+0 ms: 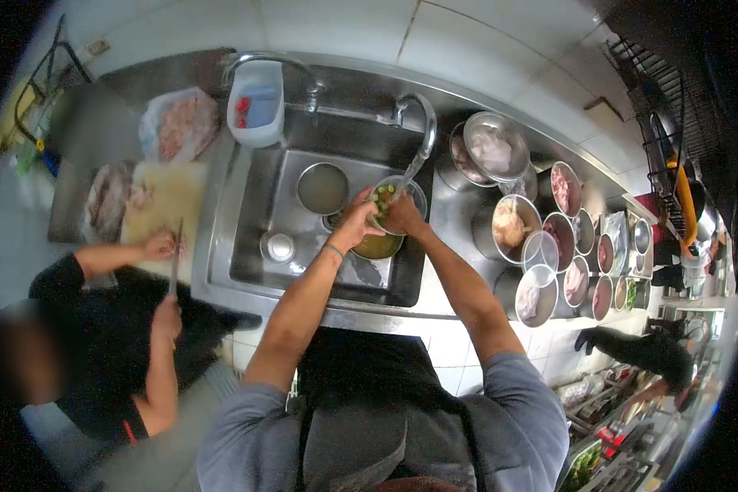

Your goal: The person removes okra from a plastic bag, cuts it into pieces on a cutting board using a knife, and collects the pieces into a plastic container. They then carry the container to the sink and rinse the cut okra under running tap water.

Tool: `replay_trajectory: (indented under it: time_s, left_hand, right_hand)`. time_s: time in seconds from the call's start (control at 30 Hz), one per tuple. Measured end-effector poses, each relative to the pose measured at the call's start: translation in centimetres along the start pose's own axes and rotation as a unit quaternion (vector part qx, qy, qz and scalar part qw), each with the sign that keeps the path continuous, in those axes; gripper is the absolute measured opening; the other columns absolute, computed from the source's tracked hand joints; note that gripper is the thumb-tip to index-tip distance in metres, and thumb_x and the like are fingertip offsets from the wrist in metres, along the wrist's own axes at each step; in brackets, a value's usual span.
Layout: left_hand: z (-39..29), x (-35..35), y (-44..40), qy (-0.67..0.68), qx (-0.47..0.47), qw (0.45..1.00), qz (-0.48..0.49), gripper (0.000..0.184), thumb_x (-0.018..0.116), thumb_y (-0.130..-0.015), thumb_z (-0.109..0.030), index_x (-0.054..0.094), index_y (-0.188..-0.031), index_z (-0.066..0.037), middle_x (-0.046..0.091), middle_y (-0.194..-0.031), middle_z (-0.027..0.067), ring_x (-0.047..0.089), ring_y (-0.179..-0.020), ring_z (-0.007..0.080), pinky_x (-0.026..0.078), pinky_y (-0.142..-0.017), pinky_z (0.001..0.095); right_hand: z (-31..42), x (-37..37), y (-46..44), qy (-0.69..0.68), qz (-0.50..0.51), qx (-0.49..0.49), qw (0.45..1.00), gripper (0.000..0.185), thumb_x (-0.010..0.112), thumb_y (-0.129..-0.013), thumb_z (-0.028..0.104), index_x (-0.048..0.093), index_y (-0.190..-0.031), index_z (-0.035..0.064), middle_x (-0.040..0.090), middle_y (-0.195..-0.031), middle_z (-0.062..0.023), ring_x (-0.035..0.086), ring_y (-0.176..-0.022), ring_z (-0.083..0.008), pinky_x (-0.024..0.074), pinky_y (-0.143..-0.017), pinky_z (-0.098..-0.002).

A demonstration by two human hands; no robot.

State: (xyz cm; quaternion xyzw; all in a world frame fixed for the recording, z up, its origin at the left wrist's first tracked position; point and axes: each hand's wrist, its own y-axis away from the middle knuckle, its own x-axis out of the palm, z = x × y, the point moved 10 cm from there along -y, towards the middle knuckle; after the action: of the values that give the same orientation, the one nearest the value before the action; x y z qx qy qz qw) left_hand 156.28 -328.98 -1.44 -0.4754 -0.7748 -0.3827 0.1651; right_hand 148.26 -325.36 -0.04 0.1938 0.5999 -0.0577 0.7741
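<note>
My left hand (357, 220) grips the side of a clear bowl (392, 181) that holds chopped green vegetables (383, 197). My right hand (404, 215) reaches into the bowl's near right side, its fingers mostly hidden among the contents. Directly above, the right faucet (426, 141) points its spout down at the bowl. All of this is over the steel sink (299, 139). Below the bowl, a round pot with yellowish liquid (377, 248) is partly covered by my hands.
In the sink are a round pot of cloudy water (323, 189) and a small metal container (279, 247). A white plastic tub (256, 123) stands at the back left. Several metal pots of meat (512, 225) crowd the right counter. At left, another person cuts on a board (160, 197) with a knife (175, 262).
</note>
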Motion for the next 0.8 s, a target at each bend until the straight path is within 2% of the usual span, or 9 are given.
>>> replay_trajectory:
  time_s: [0.07, 0.13, 0.17, 0.23, 0.3, 0.47, 0.53, 0.73, 0.8]
  left_hand:
    - [0.6, -1.2, -0.5, 0.032, -0.002, 0.999, -0.016, 0.072, 0.050, -0.082, -0.015, 0.030, -0.151, -0.020, 0.040, -0.144, 0.0092, 0.042, -0.130, 0.0378, 0.048, -0.088, 0.0701]
    - [1.3, -2.1, -1.0, 0.066, -0.003, 0.997, -0.027, 0.070, 0.050, -0.084, -0.015, 0.031, -0.151, -0.022, 0.040, -0.146, 0.0094, 0.044, -0.130, 0.0392, 0.046, -0.088, 0.0734]
    - [1.7, -1.9, -1.1, 0.081, -0.014, 0.997, -0.001, 0.070, 0.050, -0.083, -0.016, 0.030, -0.150, -0.021, 0.041, -0.144, 0.0096, 0.045, -0.129, 0.0384, 0.048, -0.088, 0.0712]
    - [1.9, -1.1, -0.6, 0.095, -0.026, 0.995, 0.025, 0.071, 0.050, -0.082, -0.016, 0.030, -0.149, -0.021, 0.041, -0.143, 0.0098, 0.045, -0.128, 0.0376, 0.049, -0.088, 0.0689]
    - [1.3, 0.4, 0.2, 0.087, -0.020, 0.995, 0.046, 0.066, 0.048, -0.084, -0.015, 0.033, -0.148, -0.018, 0.047, -0.141, 0.0117, 0.054, -0.121, 0.0426, 0.050, -0.088, 0.0689]
    - [1.4, -0.7, -0.4, 0.052, -0.015, 0.998, 0.016, 0.061, 0.047, -0.084, -0.016, 0.037, -0.144, -0.016, 0.047, -0.141, 0.0134, 0.054, -0.121, 0.0432, 0.050, -0.091, 0.0668]
    - [1.1, -0.3, -0.2, 0.009, -0.010, 1.000, 0.026, 0.059, 0.046, -0.084, -0.017, 0.038, -0.143, -0.016, 0.047, -0.141, 0.0145, 0.053, -0.122, 0.0436, 0.049, -0.092, 0.0668]
    - [2.4, -0.4, 0.7, 0.078, -0.023, 0.996, 0.029, 0.060, 0.047, -0.084, -0.018, 0.038, -0.143, -0.017, 0.050, -0.138, 0.0147, 0.055, -0.120, 0.0422, 0.049, -0.093, 0.0655]
    - [3.2, -1.1, 0.5, 0.123, -0.047, 0.991, 0.036, 0.066, 0.046, -0.081, -0.017, 0.036, -0.146, -0.016, 0.049, -0.137, 0.0115, 0.053, -0.123, 0.0381, 0.052, -0.086, 0.0649]
  right_hand:
    - [0.3, -0.6, 0.5, -0.056, -0.007, -0.002, 0.998, 0.068, 0.075, -0.073, 0.037, 0.056, -0.133, 0.0147, 0.056, -0.134, -0.0170, 0.046, -0.125, -0.0437, 0.0354, -0.110, -0.0522]
    - [-1.0, -0.9, 0.7, -0.297, -0.034, -0.035, 0.954, 0.054, 0.073, -0.074, 0.030, 0.064, -0.125, 0.0132, 0.061, -0.129, -0.0141, 0.048, -0.125, -0.0396, 0.0380, -0.109, -0.0449]
    - [-0.7, -2.3, 1.1, -0.295, -0.034, -0.036, 0.954, 0.054, 0.073, -0.074, 0.030, 0.064, -0.125, 0.0132, 0.061, -0.129, -0.0141, 0.048, -0.125, -0.0396, 0.0380, -0.109, -0.0449]
    - [1.0, -7.9, 3.0, -0.172, -0.129, -0.060, 0.975, 0.048, 0.073, -0.070, 0.008, 0.067, -0.118, 0.0092, 0.065, -0.118, -0.0159, 0.058, -0.116, -0.0346, 0.0453, -0.101, -0.0426]
    - [-0.9, -7.5, 3.0, -0.204, -0.120, -0.014, 0.971, 0.046, 0.072, -0.071, 0.009, 0.067, -0.117, 0.0083, 0.065, -0.117, -0.0174, 0.059, -0.114, -0.0350, 0.0467, -0.099, -0.0423]
    - [-1.8, -9.1, 4.6, -0.172, -0.172, 0.004, 0.970, 0.040, 0.068, -0.074, 0.008, 0.067, -0.113, 0.0051, 0.065, -0.115, -0.0208, 0.062, -0.108, -0.0378, 0.0505, -0.093, -0.0431]
    - [-3.1, -8.0, 4.6, -0.220, -0.130, 0.084, 0.963, 0.040, 0.064, -0.075, 0.005, 0.066, -0.115, 0.0041, 0.064, -0.115, -0.0230, 0.061, -0.109, -0.0407, 0.0508, -0.093, -0.0447]
    - [-1.8, -6.9, 4.7, -0.222, -0.209, 0.018, 0.952, 0.042, 0.058, -0.072, -0.001, 0.066, -0.113, 0.0031, 0.065, -0.113, -0.0241, 0.062, -0.105, -0.0425, 0.0512, -0.090, -0.0458]
    - [-0.9, -6.8, 5.1, -0.232, -0.197, 0.022, 0.952, 0.040, 0.058, -0.072, 0.000, 0.067, -0.110, 0.0034, 0.065, -0.111, -0.0229, 0.061, -0.107, -0.0414, 0.0502, -0.091, -0.0465]
